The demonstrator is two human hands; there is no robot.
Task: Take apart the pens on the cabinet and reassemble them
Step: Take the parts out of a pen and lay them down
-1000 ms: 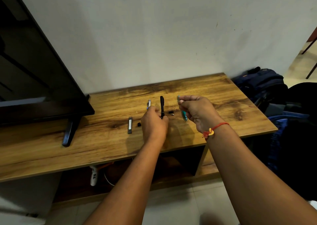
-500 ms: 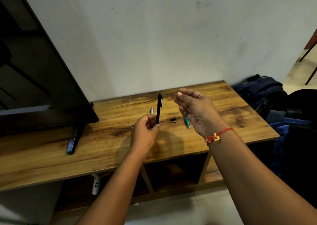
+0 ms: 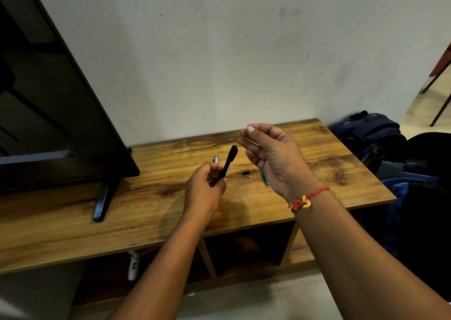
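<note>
A pale, scuffed plaster wall (image 3: 244,51) rises behind a low wood-grain table (image 3: 61,222) with open compartments beneath. A black flat-screen television (image 3: 48,100) stands on its left end. A dark blue backpack (image 3: 366,129) sits on the light tiled floor (image 3: 268,302) at right, near thin brown furniture legs (image 3: 439,105).

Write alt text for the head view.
The left hand grips a black pen tilted upward over a wooden cabinet, while the right hand pinches a thin part near its upper end. A teal pen, white pen and small pieces lie on it.
</note>
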